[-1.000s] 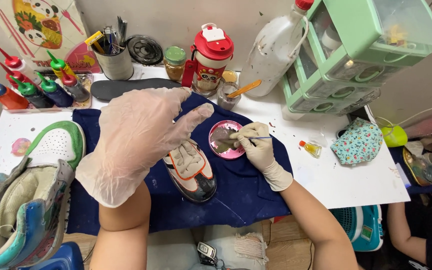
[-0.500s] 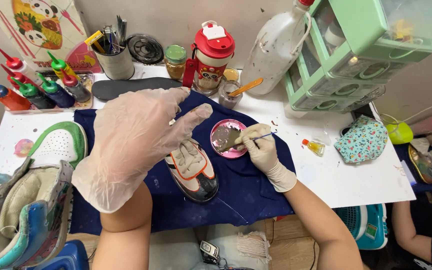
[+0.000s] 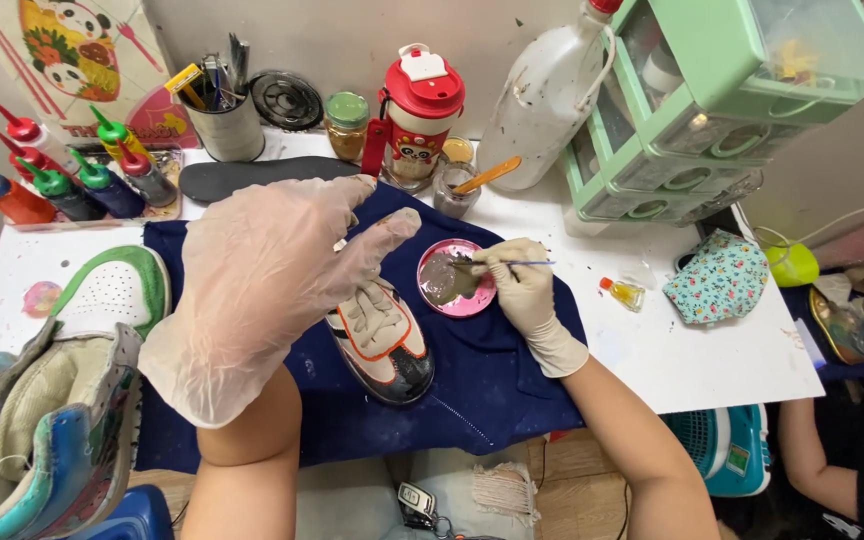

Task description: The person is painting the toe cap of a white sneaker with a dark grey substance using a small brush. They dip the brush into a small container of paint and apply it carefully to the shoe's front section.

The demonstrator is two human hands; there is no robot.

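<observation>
Watching the head cam feed here: my right hand [image 3: 524, 290] in a pale glove is pinched shut on a thin paintbrush [image 3: 512, 264], which lies nearly flat with its long axis running left-right, handle end sticking out to the right and the tip pointing left into the round pink dish [image 3: 479, 300] of greyish paint. That dish sits on the dark blue cloth [image 3: 492, 380] in the middle of the white desk [image 3: 672, 350], just right of the small sneaker [image 3: 380, 338]. The sneaker lies on the cloth with its long axis running roughly near-far, the dark glossy end toward me, laces facing up. My left hand [image 3: 262, 290], in a loose clear glove, is spread wide open with fingers stretched, holding nothing, raised close to the lens above the sneaker's far left side; can't tell if it touches the shoe. Counts: one sneaker on the cloth, a second bigger white and green shoe [image 3: 72, 390] at the near left, one brush in hand, one paint dish, about six squeeze bottles [image 3: 62, 180] with red, green and blue tops at the far left, one red-lidded jug [image 3: 420, 110], one tiny yellow vial [image 3: 624, 294] on the right. Compared with half a second ago, barely anything changed: the brush tip stayed in the dish, the open hand stayed over the shoe, and the view just shifted a touch.
</observation>
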